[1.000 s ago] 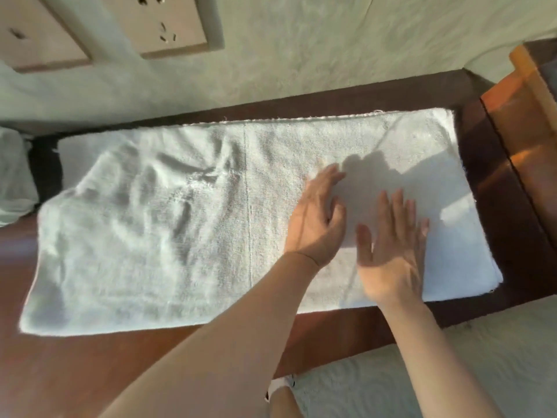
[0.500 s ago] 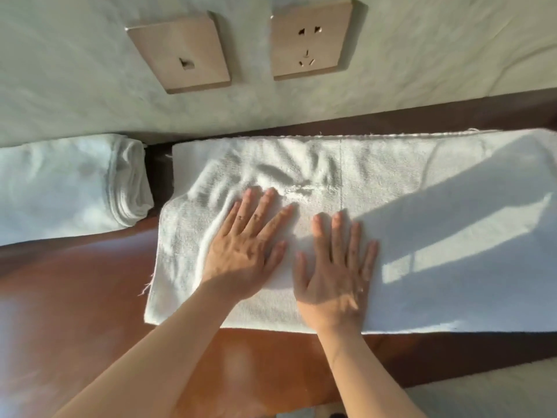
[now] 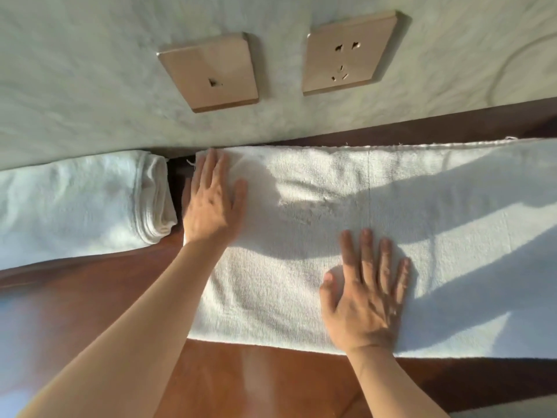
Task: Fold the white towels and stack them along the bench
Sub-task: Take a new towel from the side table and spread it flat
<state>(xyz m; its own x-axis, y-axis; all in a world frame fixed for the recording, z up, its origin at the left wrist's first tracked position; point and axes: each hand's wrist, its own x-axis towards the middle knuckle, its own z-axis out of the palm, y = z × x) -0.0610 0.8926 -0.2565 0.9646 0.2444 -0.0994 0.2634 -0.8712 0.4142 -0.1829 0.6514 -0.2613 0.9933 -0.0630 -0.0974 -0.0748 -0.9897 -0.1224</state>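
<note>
A white towel (image 3: 301,251) lies flat and folded lengthwise on the brown wooden bench (image 3: 90,297), running off the right edge of the view. My left hand (image 3: 211,203) presses flat on the towel's far left end, fingers straight toward the wall. Palm down with fingers spread, my right hand (image 3: 364,294) rests on the towel's near edge toward the middle. A stack of folded white towels (image 3: 75,203) sits on the bench just left of the flat towel, a narrow dark gap between them.
The pale textured wall (image 3: 90,70) rises right behind the bench and carries two beige plates, a switch plate (image 3: 211,70) and a power socket (image 3: 346,52). Sunlight and shadow bands cross the towel's right part. Bare bench wood shows at near left.
Both hands have slid left along the towel, smoothing out its wrinkles. My left hand has reached the far left end; my right hand trails at the near edge. The view has shifted left.
</note>
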